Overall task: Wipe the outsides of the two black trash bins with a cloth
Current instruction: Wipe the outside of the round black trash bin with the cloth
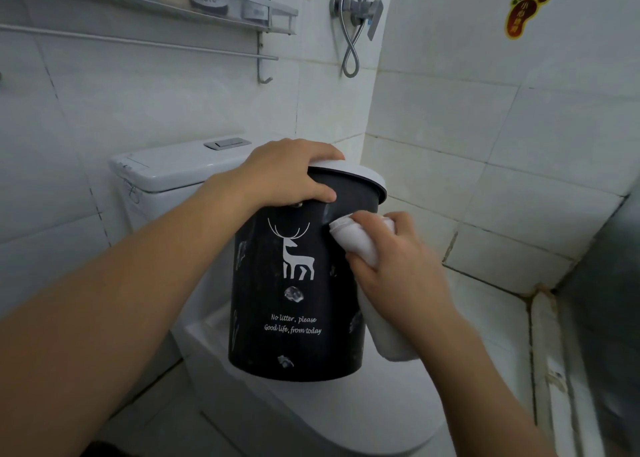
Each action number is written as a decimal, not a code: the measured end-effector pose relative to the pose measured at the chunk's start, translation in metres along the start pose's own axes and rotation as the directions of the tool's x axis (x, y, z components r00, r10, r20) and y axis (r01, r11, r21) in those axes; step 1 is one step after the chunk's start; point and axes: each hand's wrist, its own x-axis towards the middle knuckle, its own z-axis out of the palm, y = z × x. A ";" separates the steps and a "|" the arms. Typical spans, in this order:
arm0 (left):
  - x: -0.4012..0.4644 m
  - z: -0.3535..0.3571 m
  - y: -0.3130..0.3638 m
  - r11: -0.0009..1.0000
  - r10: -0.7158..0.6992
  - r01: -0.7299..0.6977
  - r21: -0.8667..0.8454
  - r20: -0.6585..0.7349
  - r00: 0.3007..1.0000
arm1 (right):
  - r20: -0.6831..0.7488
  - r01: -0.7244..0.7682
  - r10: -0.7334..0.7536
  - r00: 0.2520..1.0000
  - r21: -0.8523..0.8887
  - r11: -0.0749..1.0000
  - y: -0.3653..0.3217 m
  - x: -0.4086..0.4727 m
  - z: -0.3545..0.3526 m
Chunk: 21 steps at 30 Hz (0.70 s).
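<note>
A black trash bin (277, 304) with a white deer print, white lettering and a white rim stands on the closed toilet lid (346, 411), tilted a little to the right. My left hand (287, 176) grips its rim from above, thumb on the outer wall. My right hand (394, 266) holds a white cloth (353, 238) and presses it against the bin's upper right side. The cloth's loose end hangs down along the bin. Only one bin is in view.
The toilet tank (166, 169) stands behind the bin at the left. Above it hang a wall shelf (221, 9) with bottles and a towel bar (138, 42). A shower valve with hose (356, 13) is on the wall. Tiled walls close in at the right.
</note>
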 end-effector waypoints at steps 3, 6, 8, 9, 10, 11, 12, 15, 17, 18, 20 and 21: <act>0.001 0.002 0.003 1.000 0.001 -0.001 -0.006 -0.010 1.000 | 0.003 0.004 -0.004 1.000 -0.046 0.999 -0.005 -0.001 0.007; 0.004 0.001 -0.002 1.000 -0.019 0.018 -0.020 -0.011 1.000 | 0.063 0.040 -0.033 0.997 -0.108 0.993 -0.007 -0.019 0.011; 0.005 0.000 -0.006 0.999 -0.016 0.016 -0.035 0.001 1.000 | 0.104 0.069 -0.056 0.993 -0.120 0.990 -0.009 -0.033 0.013; 0.005 0.000 -0.007 0.999 -0.014 0.014 -0.042 0.006 1.000 | 0.114 0.081 -0.067 0.991 -0.123 0.989 -0.009 -0.037 0.013; 0.005 0.000 -0.008 0.999 -0.012 0.012 -0.048 0.009 1.000 | 0.116 0.089 -0.074 0.991 -0.131 0.987 -0.008 -0.038 0.013; 0.005 -0.001 -0.008 0.999 -0.011 0.011 -0.052 0.009 1.000 | 0.109 0.090 -0.075 0.991 -0.140 0.986 -0.007 -0.036 0.014; 0.005 0.000 -0.008 0.999 -0.008 0.009 -0.053 0.006 1.000 | 0.092 0.082 -0.069 0.993 -0.143 0.986 -0.005 -0.033 0.014; 0.005 0.000 -0.005 0.999 0.013 -0.013 -0.049 0.002 1.000 | 0.016 0.025 -0.024 1.000 -0.105 0.994 0.001 -0.019 0.014; 0.006 0.001 -0.004 0.999 0.013 -0.013 -0.040 0.000 1.000 | 0.012 0.006 -0.004 1.000 -0.092 0.996 0.004 -0.015 0.014; 0.007 0.001 -0.004 0.999 0.008 -0.008 -0.034 -0.001 1.000 | 0.025 0.006 -0.004 1.000 -0.098 0.995 0.006 -0.017 0.014; 0.007 0.002 -0.004 0.999 0.004 -0.004 -0.033 -0.004 1.000 | 0.068 0.037 -0.029 0.997 -0.124 0.992 0.007 -0.026 0.013; 0.007 0.001 -0.005 0.999 0.002 -0.002 -0.039 -0.004 1.000 | 0.100 0.063 -0.050 0.994 -0.135 0.989 0.006 -0.032 0.012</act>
